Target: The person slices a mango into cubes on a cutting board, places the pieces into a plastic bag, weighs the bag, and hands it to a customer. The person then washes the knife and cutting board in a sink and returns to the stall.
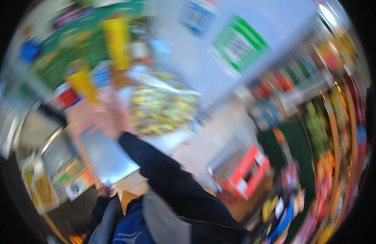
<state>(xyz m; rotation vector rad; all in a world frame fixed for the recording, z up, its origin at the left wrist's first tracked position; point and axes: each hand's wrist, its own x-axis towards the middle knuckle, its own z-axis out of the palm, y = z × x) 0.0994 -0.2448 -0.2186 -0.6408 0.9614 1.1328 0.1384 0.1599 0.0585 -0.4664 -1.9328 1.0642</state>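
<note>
Motion smears the whole head view. My right hand reaches far forward over a pink checked surface, beside a flat silvery-blue rectangular thing. Its fingers are too blurred to show a grip. Close to the near corner of that flat thing is my left hand, small and partly hidden, so I cannot tell whether it holds the edge. Just right of my right hand sits a large clear plastic bag of yellow-green pieces. Beyond the hand stand a yellow cylinder and a red container with a white top.
Another yellow cylinder stands farther back. A white panel bears a green-bordered sign. On the right, a red box stands before shelves of colourful packets. A clear bag lies at lower left.
</note>
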